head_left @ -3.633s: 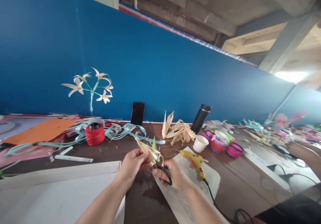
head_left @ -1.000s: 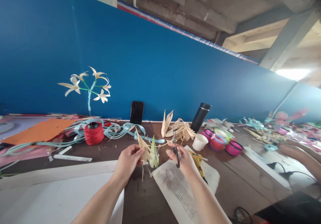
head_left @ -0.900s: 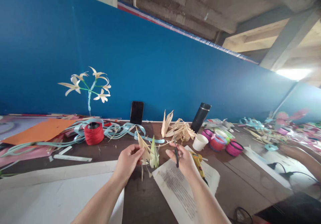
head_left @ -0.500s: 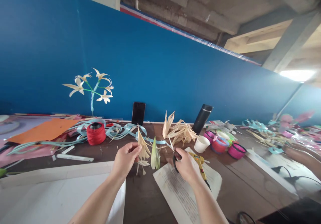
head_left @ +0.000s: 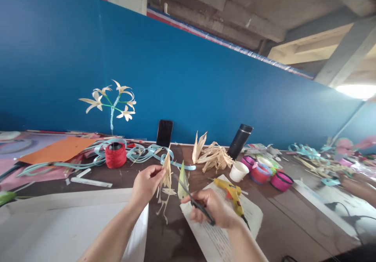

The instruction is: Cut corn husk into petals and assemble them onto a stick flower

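Note:
Between thumb and fingers, my left hand [head_left: 148, 182] pinches a dried corn husk [head_left: 167, 168], its tip pointing up and thin strips dangling below. My right hand [head_left: 210, 207] is closed around black-handled scissors [head_left: 199, 206], smeared by motion, with the blades angled up and left toward the husk. A greenish husk piece [head_left: 182, 181] lies on the table between my hands, partly behind the scissors. Pale husk scraps [head_left: 169, 192] lie under the held husk. Beneath my right hand is a printed sheet [head_left: 202, 234], with a yellow glue gun [head_left: 232, 195] on it.
A pile of dried husks [head_left: 216, 157], a black bottle [head_left: 240, 141] and a white cup [head_left: 238, 171] stand ahead. Red twine [head_left: 115, 157], blue ribbon [head_left: 96, 158] and a husk-petal flower stem [head_left: 112, 115] are at left. Another person's hand [head_left: 352, 183] shows at far right.
My right hand has drawn back and turned, swinging the scissors so their blades point up-left. Loose strips now hang lower from the husk in my left hand. The view has shifted slightly.

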`<state>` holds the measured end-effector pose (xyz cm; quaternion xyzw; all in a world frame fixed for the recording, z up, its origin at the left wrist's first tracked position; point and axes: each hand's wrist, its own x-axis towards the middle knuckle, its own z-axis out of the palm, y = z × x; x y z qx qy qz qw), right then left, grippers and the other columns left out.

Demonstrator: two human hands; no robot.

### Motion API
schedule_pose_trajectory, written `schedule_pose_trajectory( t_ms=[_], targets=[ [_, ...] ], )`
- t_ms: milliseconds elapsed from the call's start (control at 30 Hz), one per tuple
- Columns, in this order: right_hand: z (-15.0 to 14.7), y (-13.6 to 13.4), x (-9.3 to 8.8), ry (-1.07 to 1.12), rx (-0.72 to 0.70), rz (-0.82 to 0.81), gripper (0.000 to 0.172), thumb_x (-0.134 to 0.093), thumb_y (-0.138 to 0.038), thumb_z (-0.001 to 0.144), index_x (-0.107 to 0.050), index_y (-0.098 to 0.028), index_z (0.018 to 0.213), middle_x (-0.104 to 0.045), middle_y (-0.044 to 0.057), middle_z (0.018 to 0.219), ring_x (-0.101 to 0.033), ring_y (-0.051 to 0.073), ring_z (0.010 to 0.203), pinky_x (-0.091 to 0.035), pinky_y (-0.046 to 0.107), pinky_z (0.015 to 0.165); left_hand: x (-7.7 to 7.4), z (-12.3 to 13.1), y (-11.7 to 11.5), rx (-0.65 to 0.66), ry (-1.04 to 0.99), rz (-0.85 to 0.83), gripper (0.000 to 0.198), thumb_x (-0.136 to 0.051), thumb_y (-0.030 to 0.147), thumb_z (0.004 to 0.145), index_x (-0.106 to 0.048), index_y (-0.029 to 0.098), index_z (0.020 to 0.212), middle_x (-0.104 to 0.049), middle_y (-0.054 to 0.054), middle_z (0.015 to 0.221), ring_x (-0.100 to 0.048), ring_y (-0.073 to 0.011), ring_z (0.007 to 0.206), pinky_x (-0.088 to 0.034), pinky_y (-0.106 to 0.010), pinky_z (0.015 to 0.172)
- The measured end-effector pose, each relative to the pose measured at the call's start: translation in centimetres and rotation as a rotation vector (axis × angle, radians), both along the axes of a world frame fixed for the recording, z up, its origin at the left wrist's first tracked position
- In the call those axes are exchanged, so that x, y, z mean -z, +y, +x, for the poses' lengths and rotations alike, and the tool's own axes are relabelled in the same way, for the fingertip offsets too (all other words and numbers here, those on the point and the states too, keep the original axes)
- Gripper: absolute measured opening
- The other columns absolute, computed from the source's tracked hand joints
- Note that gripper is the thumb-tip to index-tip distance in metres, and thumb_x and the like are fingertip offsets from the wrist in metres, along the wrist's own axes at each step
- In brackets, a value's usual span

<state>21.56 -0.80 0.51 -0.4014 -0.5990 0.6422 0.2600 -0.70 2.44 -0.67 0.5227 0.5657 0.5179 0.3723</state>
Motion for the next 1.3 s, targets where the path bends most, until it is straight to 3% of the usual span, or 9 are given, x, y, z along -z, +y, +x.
schedule_pose_trajectory(
  t_ms=[100, 267, 500, 767, 900, 1300],
  targets=[
    [-0.9, 0.1, 0.9, -0.087, -0.015, 0.018, 0.042, -0.071, -0.039, 0.062, -0.066, -0.012, 0.094, -0.061, 0.002, 0.058, -0.053, 0.01, 0.05, -0.036, 0.019, 0.044, -0.6, 0.3, -0.5, -0.017, 0.116, 0.037, 0.028, -0.055, 0.044, 0.068, -0.067, 0.02, 0.078, -0.066, 0.002, 0.064, -0.055, -0.0136, 0.057, -0.037, -0.02, 0.052],
    [-0.6, 0.5, 1.1, -0.243, 0.031, 0.169, 0.039, -0.071, -0.041, 0.063, -0.068, -0.012, 0.089, -0.057, 0.0, 0.054, -0.047, 0.008, 0.044, -0.037, 0.02, 0.043, -1.2, 0.5, -1.1, -0.017, 0.168, 0.054, 0.025, -0.053, 0.042, 0.07, -0.065, 0.02, 0.075, -0.064, 0.003, 0.06, -0.054, -0.0132, 0.056, -0.036, -0.02, 0.052],
    [-0.1, 0.5, 0.6, -0.261, 0.039, 0.231, 0.039, -0.069, -0.043, 0.065, -0.068, -0.014, 0.092, -0.057, -0.001, 0.056, -0.047, 0.009, 0.045, -0.039, 0.021, 0.045, -0.5, 0.2, -0.6, 0.002, 0.131, 0.04, 0.029, -0.054, 0.045, 0.07, -0.066, 0.02, 0.079, -0.065, 0.002, 0.065, -0.055, -0.0132, 0.059, -0.038, -0.02, 0.054],
    [-0.4, 0.1, -0.8, -0.216, 0.035, 0.207, 0.031, -0.07, -0.039, 0.065, -0.066, -0.012, 0.079, -0.057, 0.0, 0.054, -0.049, 0.009, 0.046, -0.038, 0.02, 0.044, 0.4, 0.4, -0.2, 0.125, -0.101, -0.042, 0.044, -0.057, 0.052, 0.066, -0.066, 0.015, 0.089, -0.062, -0.001, 0.064, -0.051, -0.012, 0.055, -0.039, -0.02, 0.051],
    [-0.3, 0.2, -0.4, -0.211, 0.044, 0.197, 0.034, -0.07, -0.039, 0.065, -0.066, -0.012, 0.085, -0.057, 0.0, 0.054, -0.048, 0.009, 0.045, -0.038, 0.021, 0.045, 0.4, 0.6, -0.3, 0.171, -0.166, -0.087, 0.044, -0.059, 0.052, 0.065, -0.066, 0.016, 0.089, -0.061, -0.001, 0.065, -0.05, -0.0108, 0.054, -0.039, -0.02, 0.051],
    [-0.2, 0.5, 0.5, -0.105, 0.037, 0.117, 0.025, -0.07, -0.033, 0.063, -0.066, -0.011, 0.075, -0.058, -0.001, 0.055, -0.05, 0.009, 0.046, -0.038, 0.02, 0.042, 0.7, 1.0, -0.4, 0.272, -0.194, -0.132, 0.034, -0.061, 0.047, 0.065, -0.065, 0.016, 0.079, -0.055, 0.003, 0.061, -0.042, -0.0069, 0.048, -0.035, -0.018, 0.047]
  ],
)
